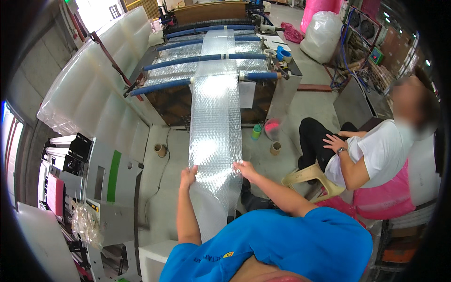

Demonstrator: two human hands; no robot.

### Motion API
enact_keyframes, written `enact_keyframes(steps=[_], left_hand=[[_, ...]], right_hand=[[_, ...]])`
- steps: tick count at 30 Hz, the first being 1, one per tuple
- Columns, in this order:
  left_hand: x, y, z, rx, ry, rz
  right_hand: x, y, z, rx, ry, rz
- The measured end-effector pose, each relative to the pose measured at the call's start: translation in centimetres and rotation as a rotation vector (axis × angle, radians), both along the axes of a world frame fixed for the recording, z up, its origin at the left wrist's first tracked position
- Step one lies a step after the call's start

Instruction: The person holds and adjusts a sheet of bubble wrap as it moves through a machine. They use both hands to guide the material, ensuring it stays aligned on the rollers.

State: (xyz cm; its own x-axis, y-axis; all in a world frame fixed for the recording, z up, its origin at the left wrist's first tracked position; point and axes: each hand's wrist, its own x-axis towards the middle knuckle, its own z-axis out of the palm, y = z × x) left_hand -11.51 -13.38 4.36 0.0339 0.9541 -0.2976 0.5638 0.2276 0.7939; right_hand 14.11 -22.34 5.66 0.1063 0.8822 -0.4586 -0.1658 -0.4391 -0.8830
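Spanning the upper middle of the frame, a machine (167, 107) with blue rollers (162, 88) is bearing a long bubble-film strip (211, 127), which is running down the center. Gray floor (174, 141) is showing along both its long edges, giving room to either side, while a seated person (364, 155) and a tan stool (300, 176) are occupying the right. At mid-frame the left hand (189, 177) is clamping its grip on the strip's left edge, and the right hand (246, 170) is pinching the right edge. Glare is whitening patches of film; a blue shirt (272, 242) is covering the strip's lower end, and individual fingers are blurring together.
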Motion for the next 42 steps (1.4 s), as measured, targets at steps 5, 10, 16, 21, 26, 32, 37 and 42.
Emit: enact_keyframes(steps=[5,10,16,21,26,32,37,42], left_hand=[[1.6,1.1,-2.3,-0.191,0.021,-0.013],[1.1,2.6,-9.5,-0.182,0.165,-0.05],[3.1,4.0,-9.3,-0.383,0.265,-0.133],[3.2,3.4,-11.7,-0.359,0.423,-0.238],[5.9,8.2,-10.7,-0.347,0.349,-0.194],[9.5,14.5,-9.5,-0.183,0.289,-0.128],[10.6,19.1,-7.4,-0.03,0.216,-0.024],[12.0,20.5,-0.3,0.1,0.103,-0.015]], right_hand=[[2.7,1.8,-6.4,-0.034,-0.172,0.198],[3.8,3.8,-9.0,-0.074,-0.185,0.345],[4.7,5.0,-11.5,-0.21,-0.202,0.361],[5.1,5.5,-11.8,-0.267,-0.306,0.5],[7.0,9.6,-11.4,-0.199,-0.339,0.381],[9.7,15.6,-8.4,-0.089,-0.37,0.26],[9.6,19.3,-5.3,0.089,-0.613,0.074],[6.9,19.6,2.8,0.467,-1.294,-0.536]])
